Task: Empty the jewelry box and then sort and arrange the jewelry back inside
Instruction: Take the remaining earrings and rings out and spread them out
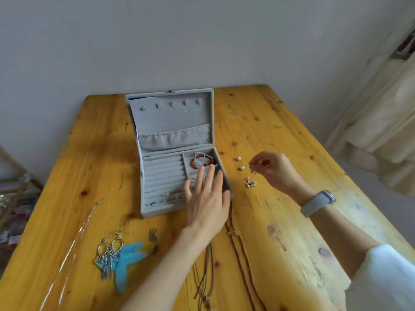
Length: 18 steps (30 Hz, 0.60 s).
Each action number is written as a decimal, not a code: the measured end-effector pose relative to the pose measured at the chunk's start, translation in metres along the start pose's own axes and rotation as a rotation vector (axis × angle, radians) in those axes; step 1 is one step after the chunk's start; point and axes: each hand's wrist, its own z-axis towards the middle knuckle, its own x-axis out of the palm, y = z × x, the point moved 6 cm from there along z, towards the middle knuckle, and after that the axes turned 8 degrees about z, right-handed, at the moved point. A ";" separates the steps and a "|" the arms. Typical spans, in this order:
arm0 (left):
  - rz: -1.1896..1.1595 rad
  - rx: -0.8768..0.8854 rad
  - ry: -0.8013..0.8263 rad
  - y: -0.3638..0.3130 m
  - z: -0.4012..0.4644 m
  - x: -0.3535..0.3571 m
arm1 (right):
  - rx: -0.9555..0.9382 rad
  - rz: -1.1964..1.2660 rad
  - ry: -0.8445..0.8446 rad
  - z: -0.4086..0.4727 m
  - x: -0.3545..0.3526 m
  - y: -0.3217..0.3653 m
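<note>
Fingers of the left hand [207, 198] spread flat over the open grey velvet jewelry box [177, 167] on the yellow wooden desk [280, 131]; the right hand [272, 170] pinches a small gold earring [252, 172] beside two pearl earrings [240, 163].

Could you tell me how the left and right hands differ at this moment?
The left hand is flat with fingers spread over the jewelry box, holding nothing; the right hand is curled, pinching a small earring beside the box. Only the right wrist wears a band. Both hover above the wooden table.
</note>
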 end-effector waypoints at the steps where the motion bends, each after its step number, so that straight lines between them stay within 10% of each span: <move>1: 0.017 0.025 0.018 -0.010 0.003 0.006 | 0.035 -0.030 -0.003 -0.002 -0.011 -0.014; 18: 0.158 0.035 0.048 -0.022 0.006 0.040 | -0.037 -0.361 0.026 0.013 0.001 -0.066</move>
